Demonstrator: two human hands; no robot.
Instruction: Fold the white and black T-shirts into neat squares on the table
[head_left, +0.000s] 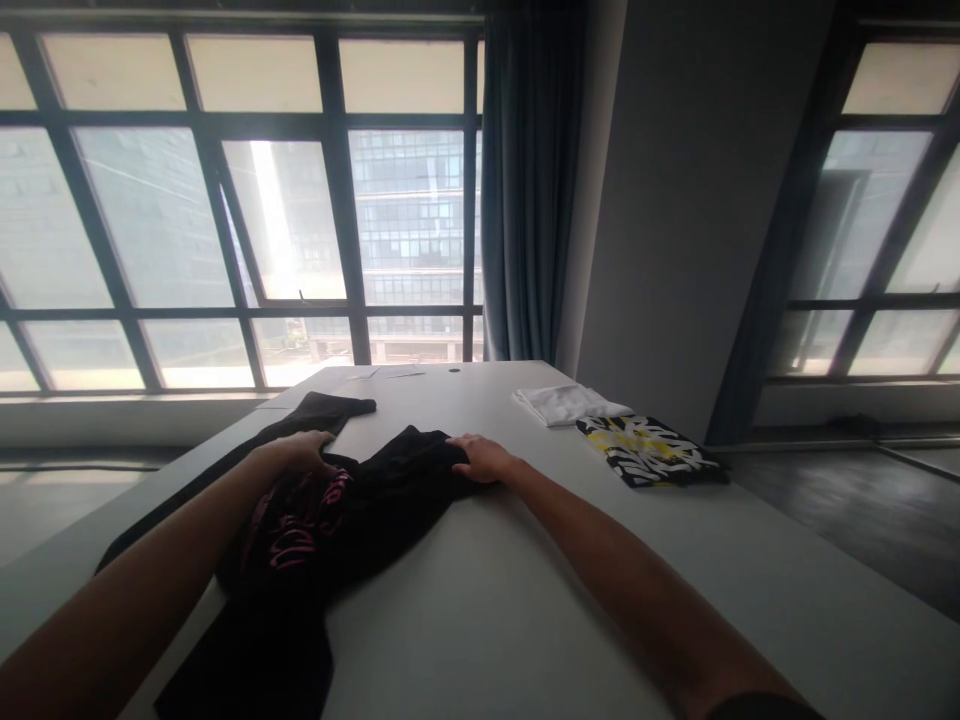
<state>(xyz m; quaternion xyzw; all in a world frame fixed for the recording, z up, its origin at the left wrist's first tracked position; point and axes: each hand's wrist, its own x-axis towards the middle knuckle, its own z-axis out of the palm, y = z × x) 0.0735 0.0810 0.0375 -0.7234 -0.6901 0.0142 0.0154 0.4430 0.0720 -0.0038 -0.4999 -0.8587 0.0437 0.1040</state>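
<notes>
A black shirt (390, 510) with pink lettering lies rumpled on the white table (442, 620), partly folded over. My right hand (482, 459) grips its far right edge, with the thumb bent in toward the cloth. My left hand (302, 452) is on the far left part of the shirt, above the lettering, fingers curled onto the fabric. Along the left runs a stretch of black cloth (319, 408), partly behind my left forearm; whether it belongs to the same shirt I cannot tell.
On the table's right side lie a folded white garment (566, 404) and a folded black, white and yellow patterned garment (649, 452). Flat papers (401, 374) and a small dark disc (454, 371) are near the far edge. Beyond stand windows and a blue curtain (529, 200).
</notes>
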